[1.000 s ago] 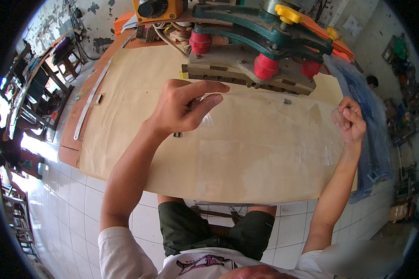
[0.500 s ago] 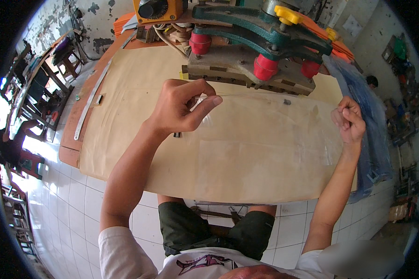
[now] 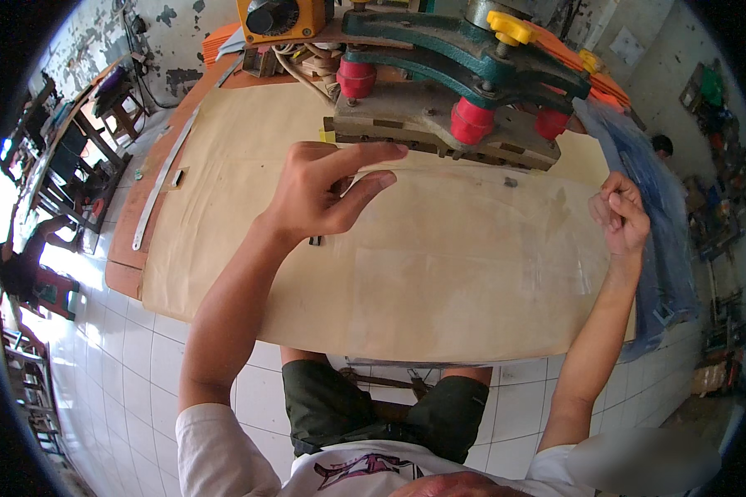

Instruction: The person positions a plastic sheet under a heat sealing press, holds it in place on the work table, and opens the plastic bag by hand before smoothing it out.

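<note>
A clear plastic sheet (image 3: 472,240) lies stretched over the tan paper-covered table (image 3: 224,166). My left hand (image 3: 327,195) pinches its near-left top edge between thumb and fingers, just in front of the press. My right hand (image 3: 620,214) is closed on the sheet's right edge. The green press machine (image 3: 448,91) with red cylinders stands right behind the sheet, its flat base plate close to my left fingertips.
A stack of bluish plastic sheets (image 3: 651,190) lies along the table's right side. A metal ruler (image 3: 164,178) rests on the left of the table. A yellow box (image 3: 283,18) sits behind the press. Chairs and desks stand at far left over a white tiled floor.
My left hand's fingers have shifted slightly along the sheet's top edge. My right hand has stayed in place.
</note>
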Demonstrator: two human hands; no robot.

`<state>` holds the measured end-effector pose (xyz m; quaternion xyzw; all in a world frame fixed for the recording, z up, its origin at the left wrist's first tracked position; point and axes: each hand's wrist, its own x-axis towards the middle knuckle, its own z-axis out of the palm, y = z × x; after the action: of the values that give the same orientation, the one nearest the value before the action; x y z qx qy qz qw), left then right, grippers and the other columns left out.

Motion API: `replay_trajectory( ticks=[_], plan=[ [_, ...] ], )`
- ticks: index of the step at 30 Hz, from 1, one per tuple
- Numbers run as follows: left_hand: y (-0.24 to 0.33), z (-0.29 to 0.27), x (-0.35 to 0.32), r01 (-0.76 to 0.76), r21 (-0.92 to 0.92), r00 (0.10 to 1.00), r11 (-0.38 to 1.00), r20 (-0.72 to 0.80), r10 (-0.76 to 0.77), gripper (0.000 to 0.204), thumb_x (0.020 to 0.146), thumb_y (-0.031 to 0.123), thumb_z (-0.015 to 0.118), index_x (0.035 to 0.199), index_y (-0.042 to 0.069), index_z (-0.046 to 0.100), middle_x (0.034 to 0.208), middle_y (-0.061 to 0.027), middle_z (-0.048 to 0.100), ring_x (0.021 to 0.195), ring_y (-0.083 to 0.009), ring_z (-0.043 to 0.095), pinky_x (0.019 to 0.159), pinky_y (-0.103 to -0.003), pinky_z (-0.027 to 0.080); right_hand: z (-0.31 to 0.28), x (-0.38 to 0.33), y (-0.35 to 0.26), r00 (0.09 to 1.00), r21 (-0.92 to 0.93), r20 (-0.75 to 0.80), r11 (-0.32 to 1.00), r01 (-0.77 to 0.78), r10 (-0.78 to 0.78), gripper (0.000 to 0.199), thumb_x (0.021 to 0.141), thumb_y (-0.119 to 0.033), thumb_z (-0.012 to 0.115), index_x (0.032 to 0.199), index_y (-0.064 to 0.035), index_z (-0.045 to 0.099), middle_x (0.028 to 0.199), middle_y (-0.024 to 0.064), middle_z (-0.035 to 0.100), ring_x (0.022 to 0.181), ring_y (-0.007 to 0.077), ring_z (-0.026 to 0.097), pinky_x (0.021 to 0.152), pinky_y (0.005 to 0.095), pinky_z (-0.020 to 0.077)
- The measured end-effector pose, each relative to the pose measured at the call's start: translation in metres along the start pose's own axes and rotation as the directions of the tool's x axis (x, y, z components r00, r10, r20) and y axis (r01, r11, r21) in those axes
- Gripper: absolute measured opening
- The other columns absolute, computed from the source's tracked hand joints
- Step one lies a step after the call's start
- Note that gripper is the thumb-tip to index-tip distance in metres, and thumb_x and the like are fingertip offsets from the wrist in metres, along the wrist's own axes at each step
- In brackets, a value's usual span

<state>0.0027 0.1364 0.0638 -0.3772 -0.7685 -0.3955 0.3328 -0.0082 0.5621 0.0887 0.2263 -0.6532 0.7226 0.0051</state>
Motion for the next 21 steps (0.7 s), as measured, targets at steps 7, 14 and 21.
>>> replay_trajectory(
  ticks=[7, 14, 21],
  plan=[
    [-0.0034, 0.0008, 0.0008, -0.055, -0.004, 0.997, 0.998, 0.058, 0.055, 0.016, 0.078, 0.007, 0.070, 0.094, 0.006, 0.072, 0.067, -0.0090, 0.067, 0.052, -0.0210, 0.062, 0.049, -0.028, 0.047, -0.0006, -0.0006, -0.0014, 1.000, 0.000, 0.010, 1.000, -0.017, 0.017, 0.017, 0.079, -0.020, 0.065, 0.081, -0.0055, 0.056, 0.049, -0.0068, 0.037, 0.038, 0.0040, 0.029, 0.047, 0.0235, 0.0250],
    [-0.0014, -0.0020, 0.0012, -0.029, 0.043, 0.999, 0.999, 0.024, 0.028, 0.007, 0.078, 0.009, 0.071, 0.085, 0.005, 0.071, 0.053, -0.0066, 0.057, 0.039, -0.0164, 0.047, 0.041, -0.029, 0.036, -0.0011, -0.0002, -0.0010, 1.000, 0.012, 0.015, 1.000, -0.015, 0.015, 0.016, 0.079, -0.019, 0.065, 0.081, -0.0051, 0.056, 0.050, -0.0064, 0.038, 0.038, 0.0039, 0.029, 0.046, 0.0238, 0.0251],
    [-0.0040, -0.0028, 0.0000, -0.026, 0.076, 1.000, 0.997, -0.003, 0.026, 0.012, 0.076, 0.013, 0.074, 0.069, 0.007, 0.067, 0.045, -0.0040, 0.045, 0.036, -0.0160, 0.041, 0.040, -0.029, 0.030, -0.0010, 0.0002, 0.0004, 1.000, 0.034, 0.013, 0.999, -0.009, 0.008, 0.016, 0.078, -0.018, 0.066, 0.081, -0.0048, 0.057, 0.050, -0.0065, 0.038, 0.038, 0.0036, 0.029, 0.045, 0.0238, 0.0249]
  ],
)
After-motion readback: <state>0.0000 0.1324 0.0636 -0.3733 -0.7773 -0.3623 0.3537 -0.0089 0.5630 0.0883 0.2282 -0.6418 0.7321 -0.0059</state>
